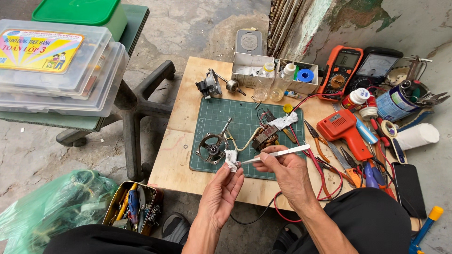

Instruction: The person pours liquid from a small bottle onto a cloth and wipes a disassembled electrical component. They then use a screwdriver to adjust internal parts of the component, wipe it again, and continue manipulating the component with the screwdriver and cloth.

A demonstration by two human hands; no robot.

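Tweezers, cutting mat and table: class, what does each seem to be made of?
Tweezers: probably steel, pale with a bright sheen. Cutting mat: likely matte rubbery plastic, green with a printed white grid. Table: seemingly unfinished plywood, pale with faint grain.

Cracked, stained concrete floor (207, 28) all around — grey, in flat daylight. Low plywood table (176, 155) at centre. Peeling wall (372, 21), green and white patches, at the upper right. Dark swivel-chair base (141, 106) to the left — green seat (136, 19) above it.
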